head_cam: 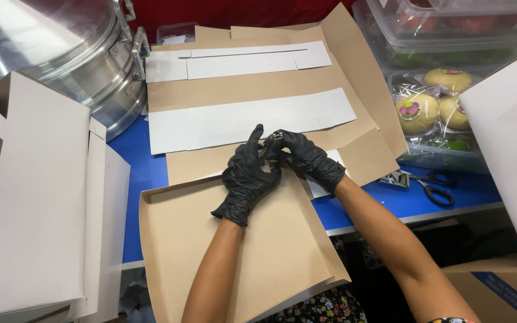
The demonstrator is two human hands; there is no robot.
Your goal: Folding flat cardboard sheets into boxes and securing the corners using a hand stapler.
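Flat brown cardboard box blank (234, 251), near edge cut off, lying on blue desk (142, 173). Left hand (248, 176) and right hand (306, 158), black-gloved, pinch together a small metal object (275, 138), kind indistinct. Beyond: white card strips (252, 122).

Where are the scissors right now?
In the head view, the scissors lie on the blue table at the right, beyond the right hand and just below the tub of wrapped fruit.
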